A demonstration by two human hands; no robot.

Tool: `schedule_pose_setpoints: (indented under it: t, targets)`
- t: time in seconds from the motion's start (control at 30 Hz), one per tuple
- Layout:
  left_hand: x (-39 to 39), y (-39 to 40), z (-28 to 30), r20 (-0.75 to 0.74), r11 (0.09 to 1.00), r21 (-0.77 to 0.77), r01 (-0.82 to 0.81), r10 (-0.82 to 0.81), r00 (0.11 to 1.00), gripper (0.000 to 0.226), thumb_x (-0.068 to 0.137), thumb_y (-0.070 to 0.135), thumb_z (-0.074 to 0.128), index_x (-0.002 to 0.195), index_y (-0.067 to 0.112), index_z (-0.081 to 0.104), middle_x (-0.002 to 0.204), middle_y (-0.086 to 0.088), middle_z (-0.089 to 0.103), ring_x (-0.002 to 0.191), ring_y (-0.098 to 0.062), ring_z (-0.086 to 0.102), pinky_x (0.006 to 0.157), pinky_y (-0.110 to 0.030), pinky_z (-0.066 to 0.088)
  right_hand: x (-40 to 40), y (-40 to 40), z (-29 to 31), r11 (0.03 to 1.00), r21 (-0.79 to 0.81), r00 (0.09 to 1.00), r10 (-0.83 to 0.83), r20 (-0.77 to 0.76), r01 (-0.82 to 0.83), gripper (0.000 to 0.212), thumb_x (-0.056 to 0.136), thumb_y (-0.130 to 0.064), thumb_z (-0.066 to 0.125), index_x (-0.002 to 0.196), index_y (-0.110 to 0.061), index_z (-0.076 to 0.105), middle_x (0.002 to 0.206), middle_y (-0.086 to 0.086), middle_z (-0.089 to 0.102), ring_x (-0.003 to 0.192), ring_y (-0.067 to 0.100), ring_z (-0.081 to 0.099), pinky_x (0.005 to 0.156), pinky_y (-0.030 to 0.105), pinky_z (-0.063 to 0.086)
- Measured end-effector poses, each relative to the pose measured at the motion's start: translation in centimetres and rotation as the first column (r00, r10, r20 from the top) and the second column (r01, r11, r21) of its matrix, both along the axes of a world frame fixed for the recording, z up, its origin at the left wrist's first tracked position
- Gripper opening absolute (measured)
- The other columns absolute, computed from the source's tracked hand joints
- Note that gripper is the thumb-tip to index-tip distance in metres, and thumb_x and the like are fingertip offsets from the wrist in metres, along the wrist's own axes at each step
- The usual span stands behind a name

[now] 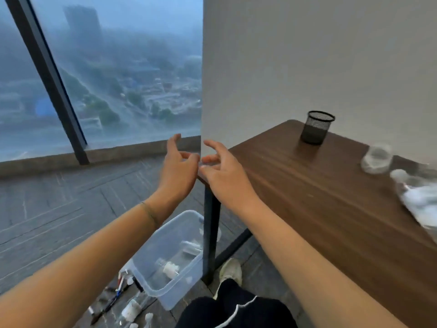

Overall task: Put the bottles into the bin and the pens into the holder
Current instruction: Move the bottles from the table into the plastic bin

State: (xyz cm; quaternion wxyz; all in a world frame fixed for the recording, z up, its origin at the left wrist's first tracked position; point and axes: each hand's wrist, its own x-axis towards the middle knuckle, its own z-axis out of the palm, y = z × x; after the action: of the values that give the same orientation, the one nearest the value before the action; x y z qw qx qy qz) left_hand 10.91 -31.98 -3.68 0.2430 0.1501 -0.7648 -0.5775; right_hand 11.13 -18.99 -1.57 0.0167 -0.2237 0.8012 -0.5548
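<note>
With both the left hand (176,171) and right hand (224,176) raised, fingers spread and empty, some bottles (169,268) were observed in the bin (165,297), while others (377,158) remained on the tabletop (307,197), pens (113,297) lay on the floor, and the holder (315,127) appeared unfilled.

**One head view, looking down past the table corner**

The only camera sits on my head, facing forward and down. It is wide-angle, so straight edges bow. The table (331,197) is my landmark: its near-left corner lies mid-frame, its top running off to the right edge. My left hand (176,166) and right hand (224,171) reach out close by that corner, forearms entering from the bottom. Below the corner, the bin (165,292) on the floor is near. Left of the table, the window (118,79) is far off.
</note>
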Motion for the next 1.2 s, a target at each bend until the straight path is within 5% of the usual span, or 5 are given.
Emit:
schedule_pose_setpoints:
  t: [0.17, 0.33, 0.5, 0.83, 1.2]
  targets:
    - [-0.5, 9.1, 3.3, -0.009, 0.975, -0.129, 0.181, -0.183, 0.983, 0.055, 0.099, 0.018, 0.055, 0.150, 0.027, 0.036, 0.095, 0.000, 0.066, 0.076, -0.013, 0.063, 0.062, -0.027, 0.043, 1.5, 9.7, 3.3, 0.979, 0.061, 0.979, -0.191, -0.070, 0.196, 0.061, 0.095, -0.016, 0.058, 0.151, -0.034, 0.042, 0.124, -0.004, 0.059, 0.100, 0.010, 0.063, 0.096, 0.036, 0.052]
    - [-2.1, 19.6, 4.8, 0.041, 0.898, -0.215, 0.385, -0.386, 0.922, 0.058, 0.097, 0.026, 0.055, 0.152, 0.030, 0.035, 0.102, 0.006, 0.065, 0.098, -0.016, 0.064, 0.082, -0.035, 0.049, 2.8, 20.8, 4.7, 0.905, 0.104, 0.908, -0.400, -0.122, 0.413, 0.063, 0.094, -0.019, 0.058, 0.151, -0.038, 0.041, 0.123, -0.009, 0.058, 0.095, 0.006, 0.062, 0.091, 0.033, 0.053]
    - [-3.6, 27.8, 5.0, 0.108, 0.833, -0.241, 0.498, -0.487, 0.867, 0.060, 0.096, 0.027, 0.054, 0.152, 0.032, 0.034, 0.097, 0.004, 0.066, 0.087, -0.016, 0.066, 0.076, -0.038, 0.053, 1.8, 30.2, 4.0, 0.773, 0.240, 0.809, -0.564, -0.165, 0.587, 0.063, 0.091, -0.020, 0.057, 0.149, -0.038, 0.042, 0.131, -0.005, 0.056, 0.111, 0.014, 0.058, 0.092, 0.036, 0.050]
    - [-9.4, 33.9, 4.8, 0.259, 0.754, -0.380, 0.536, -0.470, 0.844, 0.066, 0.093, 0.031, 0.052, 0.155, 0.031, 0.029, 0.116, 0.000, 0.063, 0.100, -0.019, 0.063, 0.087, -0.038, 0.051, -6.4, 37.6, 0.5, 0.366, 0.719, 0.742, -0.597, -0.306, 0.591, 0.074, 0.086, -0.049, 0.063, 0.150, -0.025, 0.034, 0.146, 0.012, 0.044, 0.134, 0.036, 0.043, 0.097, 0.045, 0.047]
    - [-21.3, 38.9, 4.9, 0.279, 0.644, -0.621, 0.447, -0.351, 0.894, 0.066, 0.094, 0.032, 0.052, 0.156, 0.025, 0.030, 0.138, -0.012, 0.053, 0.119, -0.033, 0.057, 0.081, -0.039, 0.046, -6.8, 40.7, 3.3, 0.374, 0.640, 0.691, -0.628, -0.358, 0.671, 0.086, 0.089, -0.042, 0.059, 0.160, -0.029, 0.012, 0.158, 0.010, 0.033, 0.136, 0.033, 0.043, 0.095, 0.044, 0.049]
